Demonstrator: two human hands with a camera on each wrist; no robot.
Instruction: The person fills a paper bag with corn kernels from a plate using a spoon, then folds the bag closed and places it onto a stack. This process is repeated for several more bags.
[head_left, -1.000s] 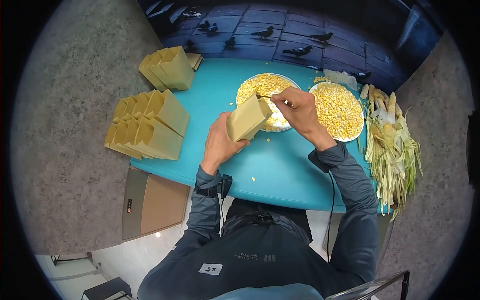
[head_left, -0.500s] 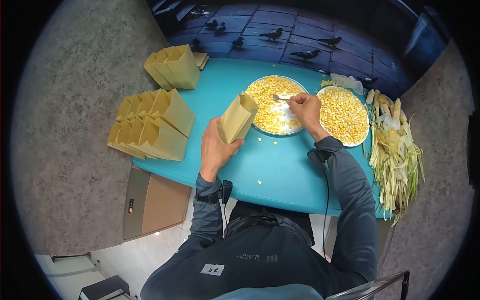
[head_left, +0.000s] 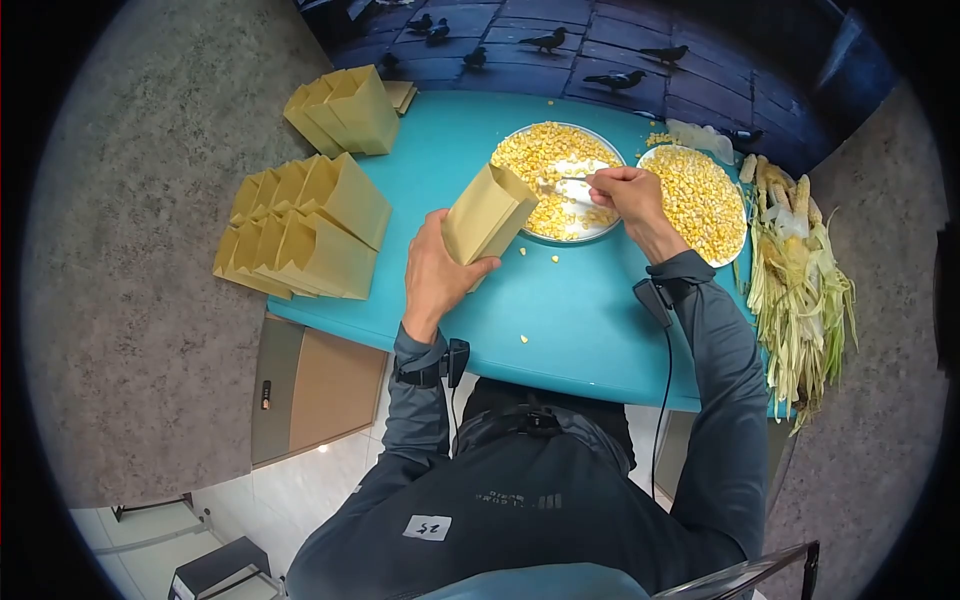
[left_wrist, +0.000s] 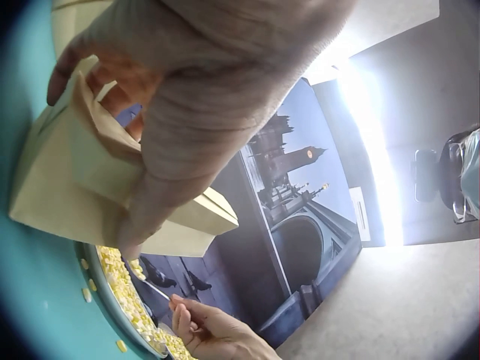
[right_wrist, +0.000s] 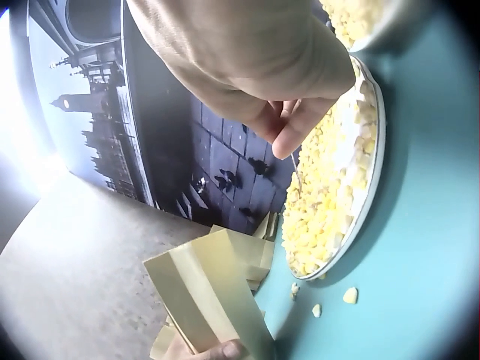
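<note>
The left hand (head_left: 435,275) grips a tan paper bag (head_left: 487,215), held tilted with its mouth toward the left plate; in the left wrist view the fingers and thumb wrap the bag (left_wrist: 67,172). Between thumb and fingers the right hand (head_left: 635,205) pinches a thin metal spoon (head_left: 568,179) over the left plate of corn kernels (head_left: 550,145). Kernels sit on the spoon's end in the left wrist view. A bare white patch shows in that plate.
Several upright paper bags (head_left: 320,225) stand on the left, more bags (head_left: 350,110) behind them. A second plate of kernels (head_left: 692,205), cobs and husks (head_left: 795,290) lie on the right. Loose kernels dot the teal table (head_left: 590,330).
The right hand and spoon moved from the bag's mouth back over the left plate. The bag moved left, then slightly right again, still in the left hand.
</note>
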